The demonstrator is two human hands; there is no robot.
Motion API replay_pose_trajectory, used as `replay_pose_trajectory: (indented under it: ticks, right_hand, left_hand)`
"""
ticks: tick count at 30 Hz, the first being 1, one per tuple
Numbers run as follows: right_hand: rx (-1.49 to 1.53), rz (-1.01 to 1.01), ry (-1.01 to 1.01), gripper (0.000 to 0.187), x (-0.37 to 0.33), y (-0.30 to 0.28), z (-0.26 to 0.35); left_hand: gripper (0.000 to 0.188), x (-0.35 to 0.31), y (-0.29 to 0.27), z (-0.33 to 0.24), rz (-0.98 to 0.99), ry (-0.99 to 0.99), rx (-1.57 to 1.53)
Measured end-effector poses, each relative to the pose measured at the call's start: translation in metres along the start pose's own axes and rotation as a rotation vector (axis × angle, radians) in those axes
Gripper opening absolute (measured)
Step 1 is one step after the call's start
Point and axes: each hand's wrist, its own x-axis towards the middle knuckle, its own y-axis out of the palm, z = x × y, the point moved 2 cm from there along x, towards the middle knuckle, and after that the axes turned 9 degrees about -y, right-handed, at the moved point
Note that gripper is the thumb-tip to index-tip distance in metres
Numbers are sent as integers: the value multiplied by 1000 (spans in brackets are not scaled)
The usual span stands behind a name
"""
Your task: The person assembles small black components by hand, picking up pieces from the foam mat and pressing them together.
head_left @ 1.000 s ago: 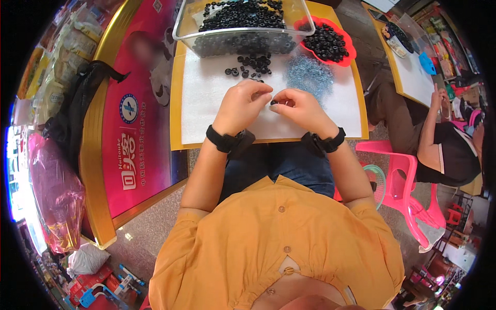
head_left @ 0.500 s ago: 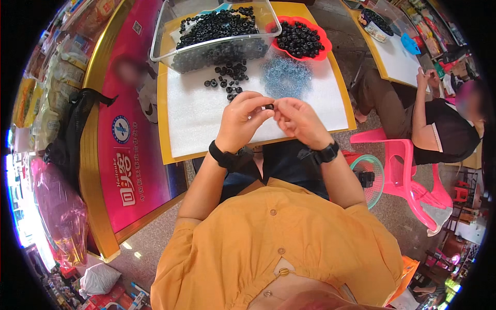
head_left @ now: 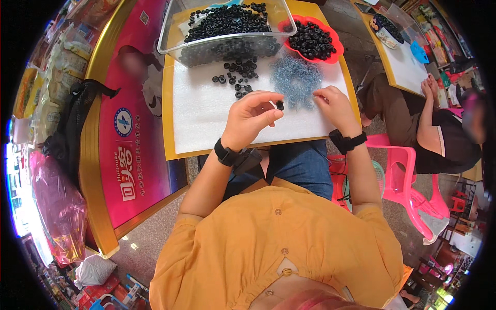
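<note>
My left hand [head_left: 250, 116] pinches a small black ring-like piece [head_left: 280, 105] between thumb and fingertips, above the white foam sheet [head_left: 206, 116]. To the right, my right hand [head_left: 338, 109] reaches the near right edge of a heap of tiny clear-blue pieces [head_left: 297, 77]. Its thumb and fingers are pressed together, and whatever lies between them is too small to make out. Beyond my left hand, several loose black pieces [head_left: 242, 71] of the same kind are scattered on the foam.
A clear plastic bin [head_left: 164, 45] full of black pieces stands at the far side, beside a red scalloped bowl [head_left: 338, 47] of more. The yellow board's edge [head_left: 169, 113] frames the foam. To the right, another person sits by a pink plastic chair [head_left: 408, 160] at a second table [head_left: 395, 72].
My hands, together at the black piece before, are now apart. My right hand has moved right to the blue heap; the left still holds the piece.
</note>
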Motion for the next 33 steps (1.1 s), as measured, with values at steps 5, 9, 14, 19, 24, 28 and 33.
replay_pose_trajectory:
  ticks: [5,9,14,19,24,28,33]
  right_hand:
    - [-202,-30,-129,17,-3,6,2]
    - [38,-94,76,15,-6,-2,10]
    - [830,-49,305,18,-7,-10,63]
    - [912,-62,128,15,3,-5,105]
    - [692,-69,-24,15,9,-2,112]
    - [521,-35,-114,20,11,-6,113]
    - [333,-47,-360,26,22,-5,119]
  left_hand:
    - [27,2,-1,4,-4,-9,10]
    - [27,1,-1,12,13,-161,78]
    - [28,2,5,18,9,-177,113]
    - [27,1,8,12,-5,-127,125]
    - [24,-1,5,6,-7,-73,109]
    - [25,-1,1,2,10,-64,170]
    - [25,3,-9,4,-19,-191,-51]
